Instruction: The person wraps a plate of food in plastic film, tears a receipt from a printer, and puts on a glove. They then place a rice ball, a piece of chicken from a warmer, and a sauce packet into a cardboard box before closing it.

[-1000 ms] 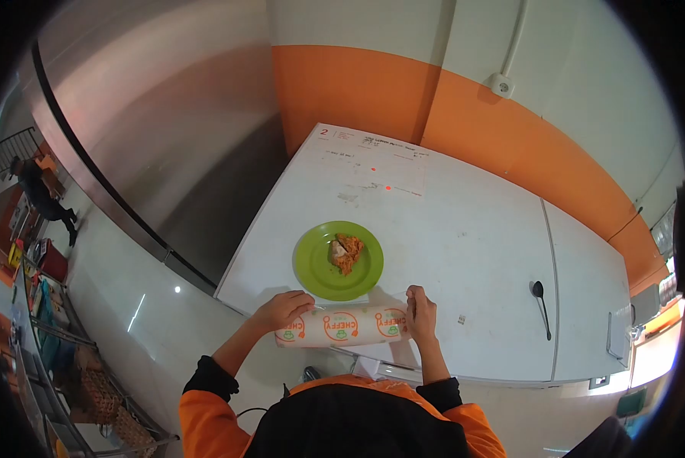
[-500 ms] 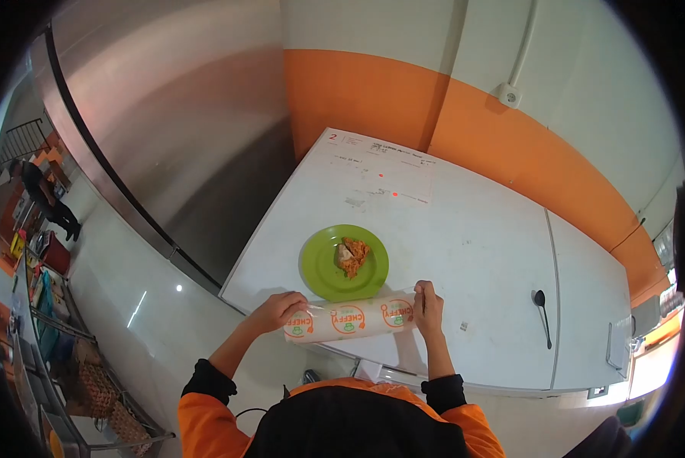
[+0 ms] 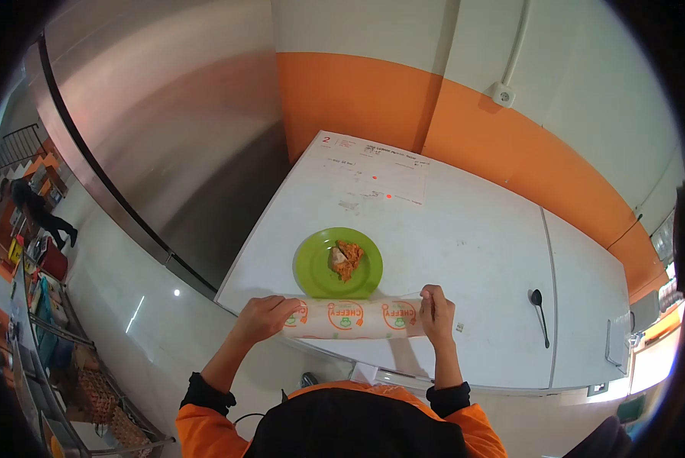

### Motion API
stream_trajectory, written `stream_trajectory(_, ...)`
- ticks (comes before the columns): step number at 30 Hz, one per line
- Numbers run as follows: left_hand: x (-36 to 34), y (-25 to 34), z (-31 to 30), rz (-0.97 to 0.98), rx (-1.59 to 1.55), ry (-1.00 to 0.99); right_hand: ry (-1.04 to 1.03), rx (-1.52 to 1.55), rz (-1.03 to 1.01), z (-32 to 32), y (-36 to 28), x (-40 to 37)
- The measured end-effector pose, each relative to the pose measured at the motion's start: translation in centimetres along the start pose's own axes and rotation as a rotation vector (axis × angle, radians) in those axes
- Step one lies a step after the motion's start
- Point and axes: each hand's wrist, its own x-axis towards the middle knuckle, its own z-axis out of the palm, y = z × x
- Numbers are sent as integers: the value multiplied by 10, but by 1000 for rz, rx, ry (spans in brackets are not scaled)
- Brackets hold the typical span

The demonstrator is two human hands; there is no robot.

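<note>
Both your hands are closed on the printed roll (image 3: 352, 319), one at each end: your left hand (image 3: 262, 319) grips the upper left corner with its fingers curled over, and your right hand (image 3: 438, 309) has its fingers bunched at the upper right corner. How your thumbs sit underneath, you can't tell from here. Your forearms come in from either side, the left one slanting more, the right one closer to straight, and your knuckles are near level with each other.

The roll lies crosswise between them, in front of you at the near edge of the white table (image 3: 465, 267). It looks light, and rigid enough along its length to stay straight; the wrap on it should be thin, limp and perhaps a little slick or clingy, easy to crease or tear if you pinch hard. The two ends are the sound places to take it, with an even, light hold.

Just beyond the roll is the green plate (image 3: 310, 271); whether they touch is unclear. On it sits a browned piece of food (image 3: 345, 261), crumbly-looking and uneven. Well off to your right, a dark spoon (image 3: 542, 317) lies on the table.
</note>
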Motion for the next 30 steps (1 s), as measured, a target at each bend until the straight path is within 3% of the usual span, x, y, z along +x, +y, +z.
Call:
stream_trajectory(4,4,6,-17,26,29,-42,22,-39,-13,-7,-2,-2)
stream_trajectory(9,8,26,-39,21,74,87,196,-92,-227,-29,-26,5)
stream_trajectory(11,7,31,-46,28,89,72,154,-110,-202,-38,-35,7)
stream_trajectory(13,13,37,-58,38,116,74,133,-152,-326,-47,-37,13)
stream_trajectory(16,15,48,-70,59,86,98,189,-55,-283,-52,-52,18)
stream_trajectory(19,21,46,-71,-25,70,54,104,-102,-234,-44,-47,22)
stream_trajectory(22,22,48,-76,37,33,39,163,-102,-305,-46,-56,25)
stream_trajectory(25,23,50,-76,-17,2,98,110,-88,-236,-46,-50,18)
stream_trajectory(27,27,54,-85,-20,14,168,213,11,-275,-46,-51,21)
stream_trajectory(30,35,45,-76,-69,-6,208,202,9,-243,-41,-48,25)
